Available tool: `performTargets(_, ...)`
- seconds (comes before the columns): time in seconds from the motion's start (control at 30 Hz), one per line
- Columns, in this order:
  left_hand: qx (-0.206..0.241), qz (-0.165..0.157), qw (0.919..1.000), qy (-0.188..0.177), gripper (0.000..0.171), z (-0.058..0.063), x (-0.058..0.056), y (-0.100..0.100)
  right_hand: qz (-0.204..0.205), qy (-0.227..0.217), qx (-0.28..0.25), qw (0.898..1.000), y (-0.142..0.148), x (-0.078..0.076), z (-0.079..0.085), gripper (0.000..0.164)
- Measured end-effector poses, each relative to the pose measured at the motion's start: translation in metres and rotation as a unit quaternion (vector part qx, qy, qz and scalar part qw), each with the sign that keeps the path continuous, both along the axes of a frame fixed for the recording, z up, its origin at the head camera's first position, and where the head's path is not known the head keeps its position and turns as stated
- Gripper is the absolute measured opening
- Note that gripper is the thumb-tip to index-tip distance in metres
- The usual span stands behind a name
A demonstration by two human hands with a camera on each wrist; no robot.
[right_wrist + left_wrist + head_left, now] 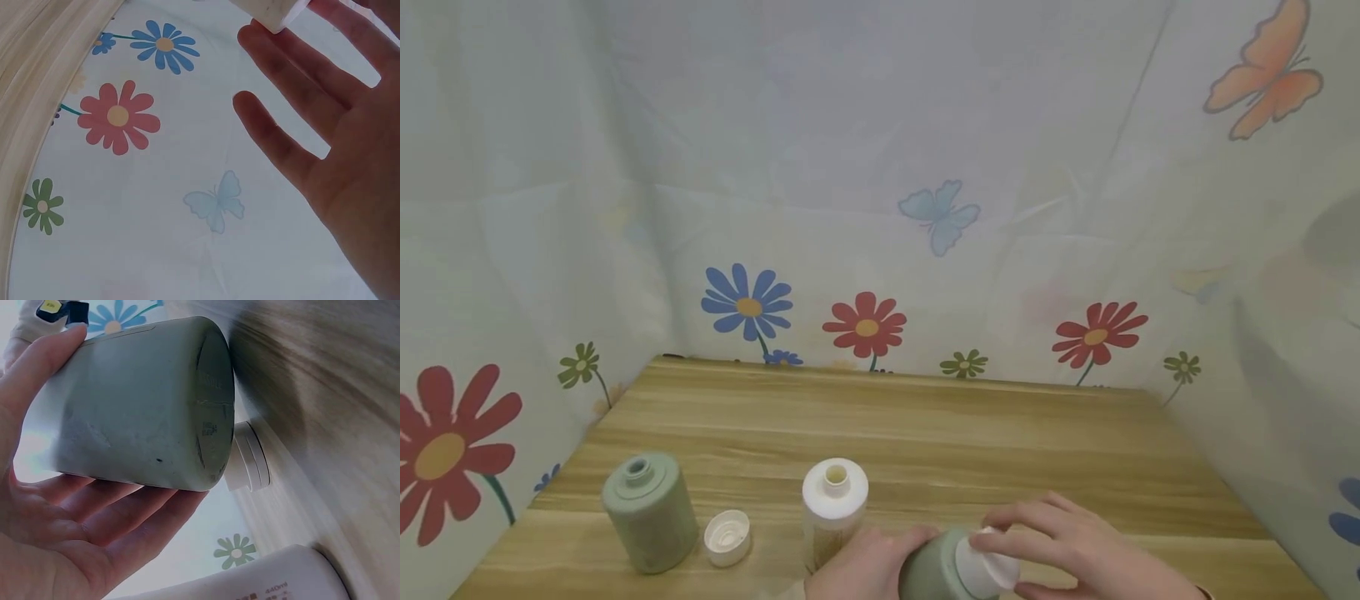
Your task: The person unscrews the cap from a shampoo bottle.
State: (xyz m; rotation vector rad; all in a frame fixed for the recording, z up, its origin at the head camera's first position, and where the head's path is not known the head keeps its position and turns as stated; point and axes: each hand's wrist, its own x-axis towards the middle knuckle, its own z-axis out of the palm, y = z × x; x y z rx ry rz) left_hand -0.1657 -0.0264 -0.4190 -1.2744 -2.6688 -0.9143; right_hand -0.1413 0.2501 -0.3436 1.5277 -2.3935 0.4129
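My left hand (868, 567) grips a pale green bottle (131, 406) around its body, thumb on one side and fingers on the other. The bottle is tilted, with its base showing in the left wrist view. At its top sits a white cap (985, 564), which my right hand (1075, 550) pinches between fingers and thumb. The right wrist view shows only the cap's end (272, 12) at the fingertips, with the other fingers spread. Just left of the held bottle stands an uncapped white bottle (835, 500), partly hidden by my left hand.
Another green bottle (651, 512), uncapped, stands at the left. Beside it a white cap (727, 537) lies with its hollow side up. Another white cap-like piece (251, 456) shows behind the held bottle. A flowered curtain (850, 208) rises behind the wooden table (887, 417).
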Motion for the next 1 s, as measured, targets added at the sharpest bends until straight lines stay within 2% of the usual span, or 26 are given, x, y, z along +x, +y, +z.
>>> performTargets(0.17, -0.001, 0.004, 1.0, 0.001, 0.059, -0.002, 0.001, -0.001, -0.044, -0.057, 0.01, 0.997, -0.002, 0.002, -0.002, 0.063)
performTargets(0.23, 0.0, 0.005, 1.0, 0.003, 0.058, -0.003, 0.001, -0.001, -0.063, -0.049, 0.005, 0.997, -0.004, 0.0, -0.004, 0.063)
performTargets(0.3, 0.0, 0.007, 1.0, 0.004, 0.058, -0.004, 0.002, -0.001, -0.074, -0.023, 0.0, 0.997, -0.005, -0.003, -0.007, 0.061)
performTargets(0.43, -0.005, 0.013, 0.9999, 0.009, 0.058, -0.003, 0.002, 0.001, -0.073, 0.021, -0.013, 0.997, -0.004, -0.009, -0.011, 0.058)
performTargets(0.8, 0.007, -0.001, 1.0, -0.003, 0.061, 0.004, 0.002, 0.0, -0.047, 0.043, -0.066, 0.996, -0.007, -0.012, -0.01, 0.046)
performTargets(0.9, 0.009, -0.002, 0.9999, -0.005, 0.062, 0.003, 0.003, -0.001, -0.042, 0.054, -0.06, 0.996, -0.008, -0.011, -0.011, 0.046)
performTargets(1.0, 0.008, -0.002, 0.9999, -0.011, 0.062, 0.002, 0.003, -0.001, -0.043, 0.038, -0.031, 0.998, -0.008, -0.007, -0.009, 0.051)
